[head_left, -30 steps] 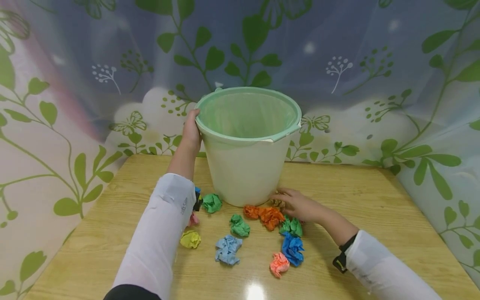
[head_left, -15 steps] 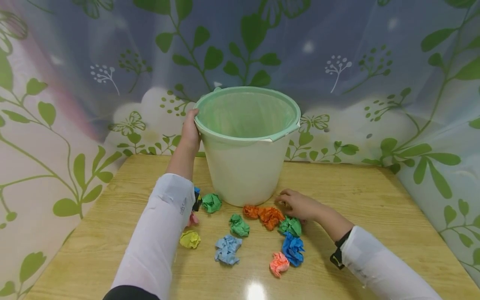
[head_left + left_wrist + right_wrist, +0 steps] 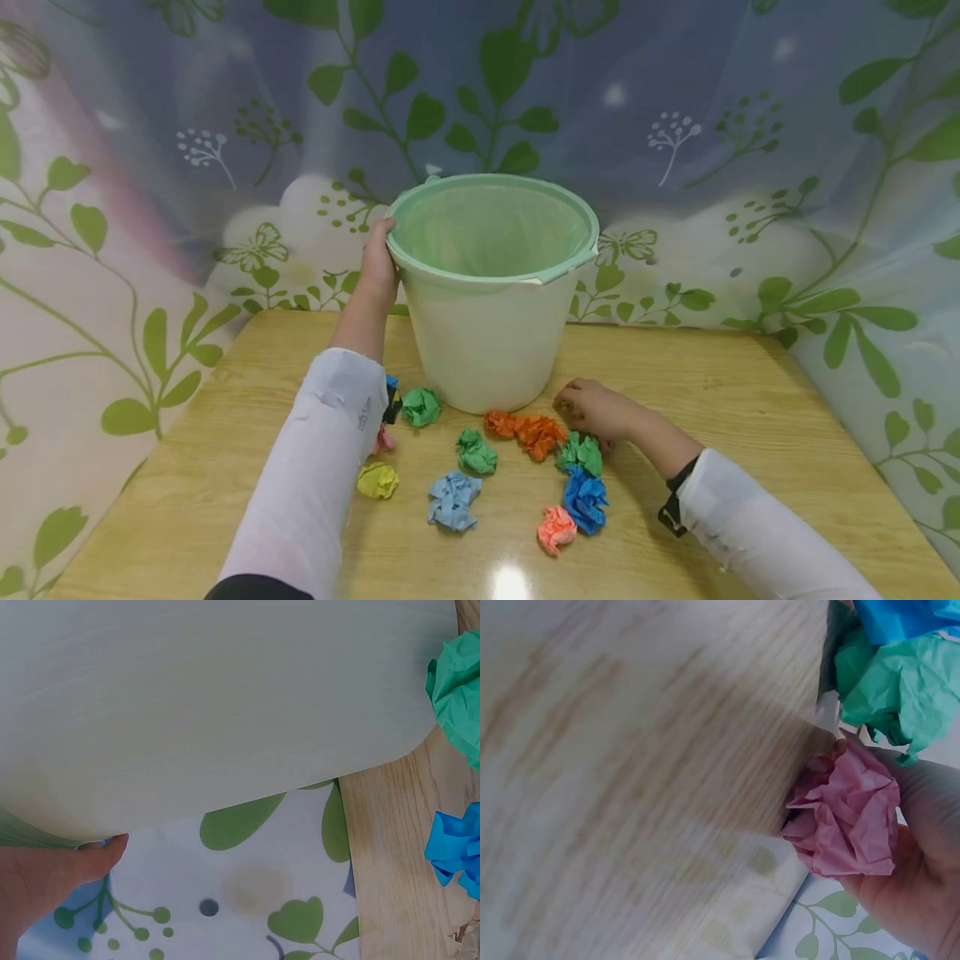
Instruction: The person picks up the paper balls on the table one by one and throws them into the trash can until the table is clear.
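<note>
A pale green bucket [image 3: 487,333] stands upright on the wooden table, its mouth facing up. My left hand [image 3: 379,267] holds the bucket's left side just under the rim; in the left wrist view that hand [image 3: 67,877] lies against the wall. Right of the bucket's base, my right hand [image 3: 603,410] has its fingers curled round a brown crumpled paper ball [image 3: 567,410], mostly hidden by them. A pink paper ball [image 3: 847,814] covers the fingers in the right wrist view. Close by lie a green paper ball [image 3: 580,454] and orange crumpled paper [image 3: 536,435].
Several more paper balls lie in front of the bucket, among them blue [image 3: 585,500], salmon [image 3: 557,531], light blue [image 3: 453,502], green [image 3: 477,452] and yellow [image 3: 377,481]. Another green ball [image 3: 422,407] sits by the base's left. A leaf-patterned curtain [image 3: 712,183] hangs behind the table [image 3: 675,367].
My right hand has drawn slightly right and its fingers have closed round the brown paper ball. The left hand keeps its hold on the bucket, which stays in place.
</note>
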A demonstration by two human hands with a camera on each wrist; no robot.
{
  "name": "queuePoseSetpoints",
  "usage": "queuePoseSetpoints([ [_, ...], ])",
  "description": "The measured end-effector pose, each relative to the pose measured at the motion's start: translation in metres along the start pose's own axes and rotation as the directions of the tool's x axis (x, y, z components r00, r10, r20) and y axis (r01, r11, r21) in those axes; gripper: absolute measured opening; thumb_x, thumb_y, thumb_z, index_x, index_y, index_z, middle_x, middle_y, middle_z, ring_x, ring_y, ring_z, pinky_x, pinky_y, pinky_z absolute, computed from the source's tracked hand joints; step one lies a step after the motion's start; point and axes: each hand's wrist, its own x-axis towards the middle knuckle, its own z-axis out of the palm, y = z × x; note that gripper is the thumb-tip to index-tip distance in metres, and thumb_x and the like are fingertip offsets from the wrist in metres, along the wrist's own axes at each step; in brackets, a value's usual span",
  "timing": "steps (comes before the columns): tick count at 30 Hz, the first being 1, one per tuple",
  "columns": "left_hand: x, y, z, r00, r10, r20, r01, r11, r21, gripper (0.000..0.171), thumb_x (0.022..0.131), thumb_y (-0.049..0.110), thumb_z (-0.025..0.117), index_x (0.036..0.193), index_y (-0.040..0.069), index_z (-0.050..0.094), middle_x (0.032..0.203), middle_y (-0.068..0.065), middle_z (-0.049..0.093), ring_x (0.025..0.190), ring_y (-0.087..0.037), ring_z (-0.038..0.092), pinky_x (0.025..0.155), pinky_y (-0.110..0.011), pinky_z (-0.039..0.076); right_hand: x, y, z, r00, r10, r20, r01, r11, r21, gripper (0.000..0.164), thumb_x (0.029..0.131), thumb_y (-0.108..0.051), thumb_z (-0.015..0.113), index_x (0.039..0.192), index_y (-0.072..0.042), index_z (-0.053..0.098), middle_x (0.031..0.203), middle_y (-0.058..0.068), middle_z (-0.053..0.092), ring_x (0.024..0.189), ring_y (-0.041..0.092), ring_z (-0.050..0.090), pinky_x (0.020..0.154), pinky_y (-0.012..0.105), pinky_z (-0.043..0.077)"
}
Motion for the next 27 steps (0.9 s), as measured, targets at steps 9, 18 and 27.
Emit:
queuePoseSetpoints([
  [9, -0.001, 0.0, 0.0, 1.0, 0.003, 0.001, -0.003, 1.0, 0.014, 0.057, 0.097, 0.04, 0.028, 0.152, 0.023, 0.032, 0.16, 0.009, 0.021, 0.148, -0.012, 0.013, 0.122, -0.046, 0.007, 0.0, -0.001, 0.001, 1.0, -0.007, -0.016, 0.007, 1.0, -0.004, 0.024, 0.087, -0.007, 0.07, 0.11, -0.007, 0.065, 0.112, 0.015, 0.059, 0.102, 0.033, 0.059, 0.085, 0.044, 0.053],
  [18, 0.0, 0.001, -0.002, 1.0, -0.003, -0.015, 0.003, 1.0, 0.002, 0.058, 0.097, 0.04, 0.029, 0.151, 0.022, 0.033, 0.159, 0.008, 0.023, 0.147, -0.012, 0.016, 0.122, -0.045, 0.007, 0.003, 0.003, 0.0, 1.0, 0.005, -0.028, -0.005, 1.0, 0.001, 0.021, 0.087, -0.004, 0.067, 0.107, -0.007, 0.064, 0.111, 0.016, 0.058, 0.102, 0.033, 0.058, 0.084, 0.043, 0.052],
  [27, -0.001, 0.001, -0.001, 1.0, -0.005, -0.003, 0.005, 1.0, 0.021, 0.057, 0.097, 0.041, 0.027, 0.152, 0.023, 0.032, 0.161, 0.01, 0.019, 0.148, -0.011, 0.011, 0.122, -0.046, 0.005, 0.001, 0.009, -0.011, 0.978, 0.006, -0.207, -0.008, 1.0, -0.009, 0.023, 0.085, 0.004, 0.066, 0.107, 0.001, 0.061, 0.105, 0.018, 0.057, 0.093, 0.031, 0.058, 0.078, 0.041, 0.052],
])
